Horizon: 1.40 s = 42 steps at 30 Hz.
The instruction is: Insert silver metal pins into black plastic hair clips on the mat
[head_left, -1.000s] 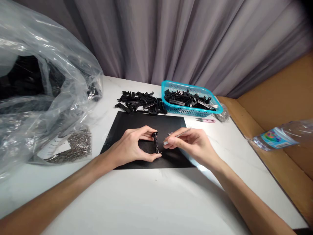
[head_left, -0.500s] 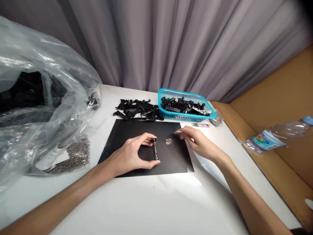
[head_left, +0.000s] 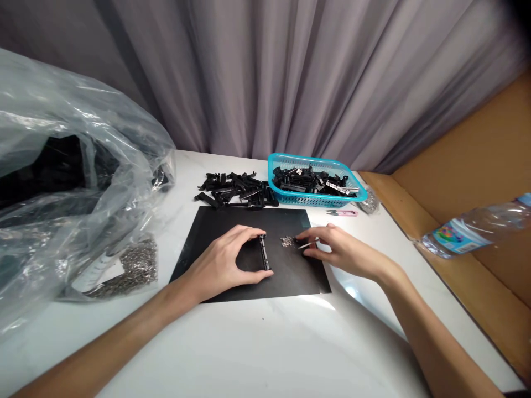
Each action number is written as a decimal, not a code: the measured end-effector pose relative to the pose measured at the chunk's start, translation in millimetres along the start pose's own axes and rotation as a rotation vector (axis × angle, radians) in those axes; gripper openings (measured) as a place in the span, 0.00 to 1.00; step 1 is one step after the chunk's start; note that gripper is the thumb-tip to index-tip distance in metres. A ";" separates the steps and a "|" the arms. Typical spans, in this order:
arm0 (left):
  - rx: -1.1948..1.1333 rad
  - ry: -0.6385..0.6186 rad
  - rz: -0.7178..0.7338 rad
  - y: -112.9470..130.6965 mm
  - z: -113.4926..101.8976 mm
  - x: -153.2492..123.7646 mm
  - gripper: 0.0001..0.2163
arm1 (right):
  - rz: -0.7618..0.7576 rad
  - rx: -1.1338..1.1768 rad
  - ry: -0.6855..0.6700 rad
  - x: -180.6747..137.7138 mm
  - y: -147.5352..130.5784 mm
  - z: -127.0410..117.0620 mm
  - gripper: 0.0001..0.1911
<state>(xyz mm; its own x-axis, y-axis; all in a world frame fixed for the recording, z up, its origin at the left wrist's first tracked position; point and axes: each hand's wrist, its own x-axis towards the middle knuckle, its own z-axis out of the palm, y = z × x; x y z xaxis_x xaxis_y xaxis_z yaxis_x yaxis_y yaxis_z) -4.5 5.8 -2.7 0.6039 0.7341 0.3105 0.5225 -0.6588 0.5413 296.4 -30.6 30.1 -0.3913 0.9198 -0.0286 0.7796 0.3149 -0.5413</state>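
Observation:
My left hand [head_left: 222, 257] grips a narrow black plastic part [head_left: 264, 252] by its two ends, between thumb and fingers, over the black mat [head_left: 232, 287]. My right hand [head_left: 336, 249] is at the mat's right side, its fingers curled round a thin pale stick-like tool [head_left: 307, 245]; the rest of the tool is hidden in the hand. Just left of those fingertips lies a small pile of tiny shiny metal pieces [head_left: 286, 241], too small to name exactly.
Behind the mat are a heap of black plastic parts [head_left: 236, 189] and a blue basket [head_left: 319, 200] full of similar parts. Pink-handled snips [head_left: 346, 213] lie beside it. Clear plastic bags [head_left: 124, 271] stand left; a water bottle [head_left: 456, 237] and cardboard [head_left: 464, 166] are right.
My right hand has come down toward the small metal pile, and the pale tool now shows between its fingers. The left hand keeps its grip on the black part. The view has shifted slightly.

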 end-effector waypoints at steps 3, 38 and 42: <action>0.007 -0.012 0.002 -1.0 0.6 -0.5 0.30 | -0.004 0.022 0.096 4.7 -0.1 -3.0 0.07; 0.027 -0.102 0.038 3.3 2.6 1.6 0.33 | -0.171 0.400 0.420 24.5 -27.6 59.7 0.05; 0.024 -0.097 0.039 4.2 1.6 1.5 0.33 | -0.108 0.492 0.388 24.5 -27.1 60.5 0.07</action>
<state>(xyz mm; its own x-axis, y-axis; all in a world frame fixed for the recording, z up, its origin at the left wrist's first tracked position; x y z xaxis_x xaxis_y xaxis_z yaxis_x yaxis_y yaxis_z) -0.4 3.9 -1.3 0.6788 0.6894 0.2529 0.5112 -0.6908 0.5113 236.1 -30.8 -6.8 -0.1773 0.9360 0.3041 0.3940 0.3507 -0.8496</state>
